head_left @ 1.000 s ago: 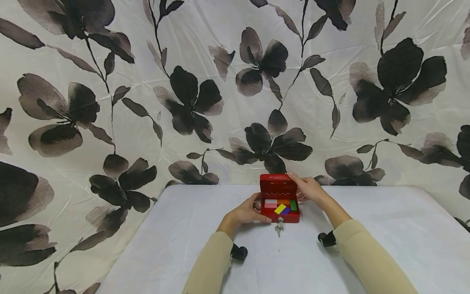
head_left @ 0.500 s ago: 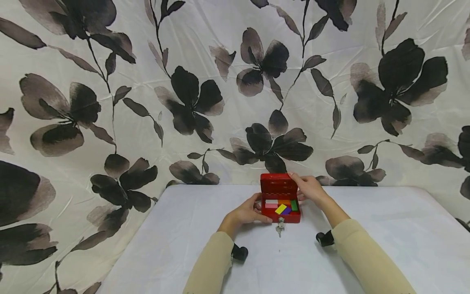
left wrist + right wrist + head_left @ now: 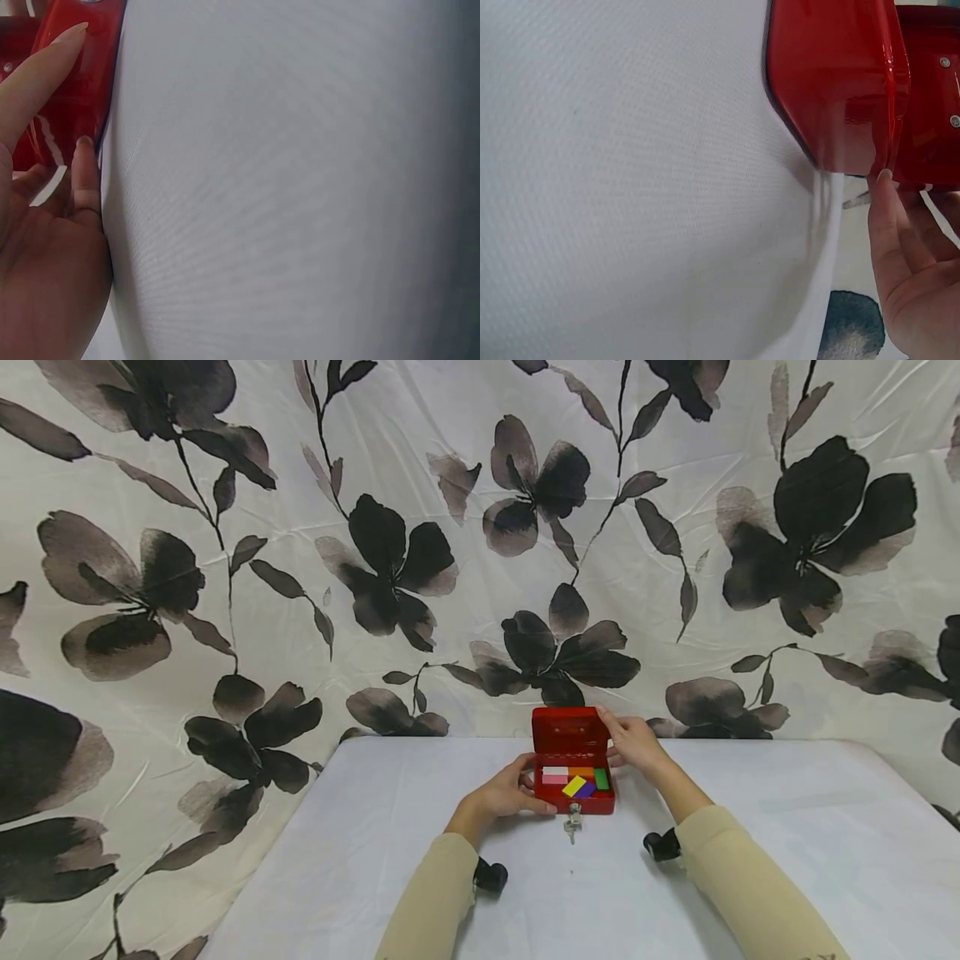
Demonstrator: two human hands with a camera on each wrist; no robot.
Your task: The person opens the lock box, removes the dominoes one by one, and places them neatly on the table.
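A small red cash box (image 3: 596, 807) stands on the white table with its lid (image 3: 568, 723) raised. Inside lie several coloured blocks: pink (image 3: 553, 780), white, orange, green, yellow and purple. Keys (image 3: 572, 828) hang from the lock at its front. My left hand (image 3: 497, 794) grips the box's left side; in the left wrist view its thumb (image 3: 46, 73) lies over the front and the fingers reach along the side. My right hand (image 3: 634, 745) holds the lid's right edge, thumb toward the front. In the right wrist view a fingertip touches near the hinge side.
The white-covered table (image 3: 375, 827) ends just behind the box. Behind it hangs a white cloth (image 3: 450, 410) printed with dark flowers. Black wrist cameras (image 3: 491, 877) sit below both hands, close over the tabletop.
The lid's top edge has risen slightly in the head view, and my right hand's thumb has moved up with it. My left hand and the box stay in place.
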